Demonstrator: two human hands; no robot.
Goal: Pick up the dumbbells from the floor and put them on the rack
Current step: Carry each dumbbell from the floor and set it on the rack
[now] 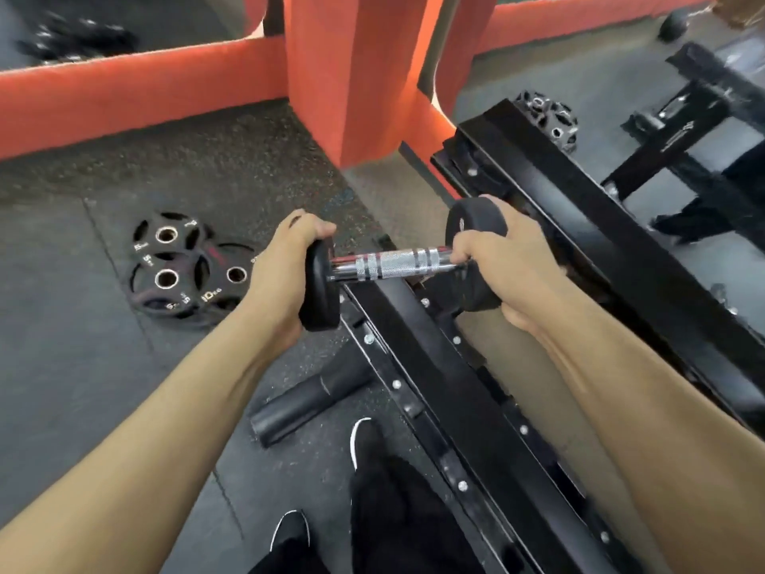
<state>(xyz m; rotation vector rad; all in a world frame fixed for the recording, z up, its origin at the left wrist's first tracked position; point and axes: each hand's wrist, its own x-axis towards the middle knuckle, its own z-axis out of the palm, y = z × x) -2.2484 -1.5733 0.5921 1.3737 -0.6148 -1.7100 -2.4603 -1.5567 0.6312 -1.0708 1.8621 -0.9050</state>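
Dumbbell (397, 263) (in hands (285, 269) (499, 258)) over rack (430, 366)

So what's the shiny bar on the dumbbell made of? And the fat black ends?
On the dumbbell, the handle looks like chromed steel: mirror-bright silver, with rough cross-hatched bands for grip. The black ends look like rubber or matte-coated metal: dull, smooth, no shine. Which one, I can't tell from the look.

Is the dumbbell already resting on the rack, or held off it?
Held: left hand and right hand each grip a head of the dumbbell, level above the rack rail. Contact underneath cannot be told.
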